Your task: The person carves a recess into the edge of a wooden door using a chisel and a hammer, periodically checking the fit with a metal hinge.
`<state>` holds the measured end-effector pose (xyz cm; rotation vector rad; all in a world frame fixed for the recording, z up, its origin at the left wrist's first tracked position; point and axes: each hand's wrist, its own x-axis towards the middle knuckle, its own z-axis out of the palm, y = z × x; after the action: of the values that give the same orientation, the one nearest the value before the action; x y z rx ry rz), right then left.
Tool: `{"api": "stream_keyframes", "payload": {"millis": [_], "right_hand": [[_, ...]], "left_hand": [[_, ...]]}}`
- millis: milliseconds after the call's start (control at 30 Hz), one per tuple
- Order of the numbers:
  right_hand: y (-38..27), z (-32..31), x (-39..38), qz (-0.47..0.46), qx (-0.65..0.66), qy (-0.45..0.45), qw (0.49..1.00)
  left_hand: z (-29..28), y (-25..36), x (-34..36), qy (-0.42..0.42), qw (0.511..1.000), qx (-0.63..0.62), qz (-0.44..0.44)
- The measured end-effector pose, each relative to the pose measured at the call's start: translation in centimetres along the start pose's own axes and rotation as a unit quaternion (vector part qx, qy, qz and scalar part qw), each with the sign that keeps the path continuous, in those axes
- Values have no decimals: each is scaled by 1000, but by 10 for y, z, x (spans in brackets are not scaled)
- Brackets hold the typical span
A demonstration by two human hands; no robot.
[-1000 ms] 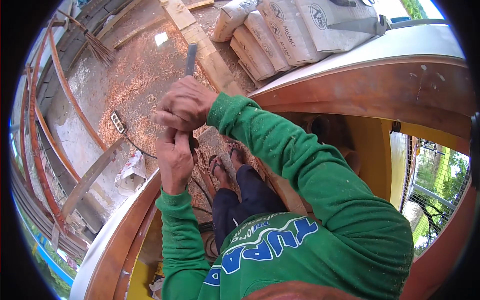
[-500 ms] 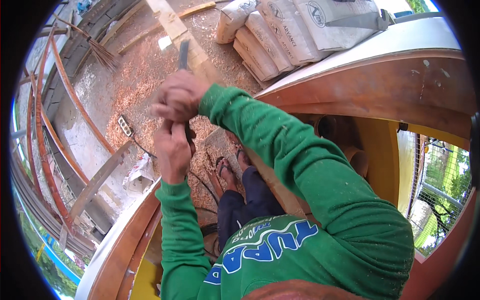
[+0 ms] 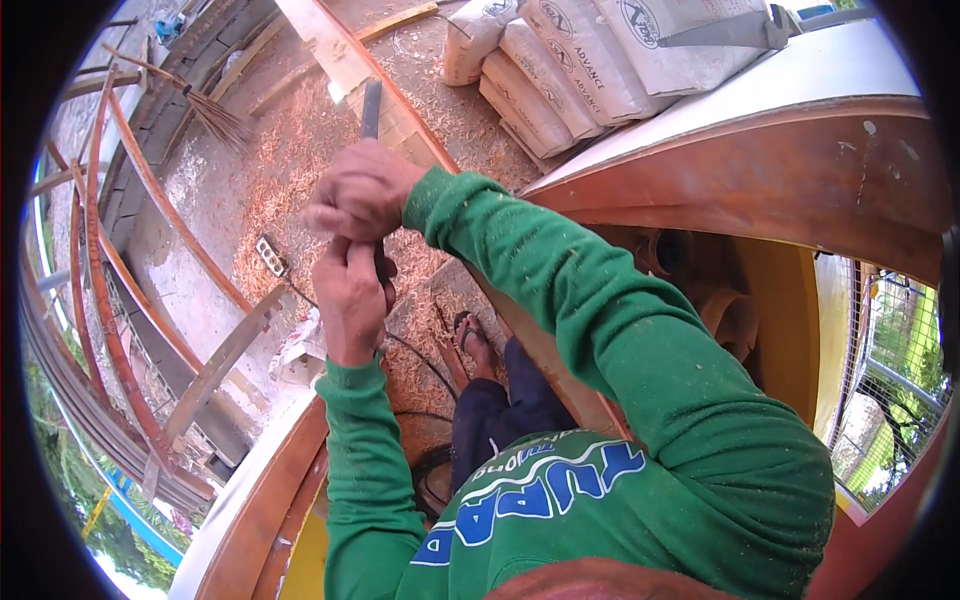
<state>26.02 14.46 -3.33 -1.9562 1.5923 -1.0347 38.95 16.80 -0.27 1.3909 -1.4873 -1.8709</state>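
Both my hands are closed, one above the other, around a narrow tool in front of me. From the far side of my right hand [image 3: 362, 190] sticks out a flat, dark grey metal bar [image 3: 371, 108]. The right fingers are curled and a little blurred. My left hand [image 3: 350, 295] sits just below, wrapped round a dark part of the tool, thumb on top. I cannot make out the tool's kind, as the hands cover its middle. Under the bar and my right arm runs a long wooden plank [image 3: 400, 125] with a reddish edge.
Curly wood shavings [image 3: 290, 190] cover the floor. A power strip [image 3: 270, 255] with a black cord lies at left, near bent wooden strips [image 3: 165, 200] and a stick broom [image 3: 210, 112]. Stacked paper sacks [image 3: 560, 70] and a handsaw [image 3: 700, 36] are at the far right, beside a curved wooden panel [image 3: 740, 165].
The plank's reddish edge now shows along its right side, and one of my feet is no longer visible. My hands keep nearly the same place and hold on the tool.
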Motion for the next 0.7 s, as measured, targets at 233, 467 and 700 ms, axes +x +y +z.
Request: {"api": "stream_keyframes", "payload": {"millis": [233,467,700], "right_hand": [[-8,-5,3,9,2,-13,1000],[1,-3,0,5,-21,-56,998],[15,-27,-18,-64,34,-43,996]], "left_hand": [[-5,4,0,15,1000,24,5],[6,1,1,3,1000,8,9],[54,-12,-14,-19,998,-21,57]]}}
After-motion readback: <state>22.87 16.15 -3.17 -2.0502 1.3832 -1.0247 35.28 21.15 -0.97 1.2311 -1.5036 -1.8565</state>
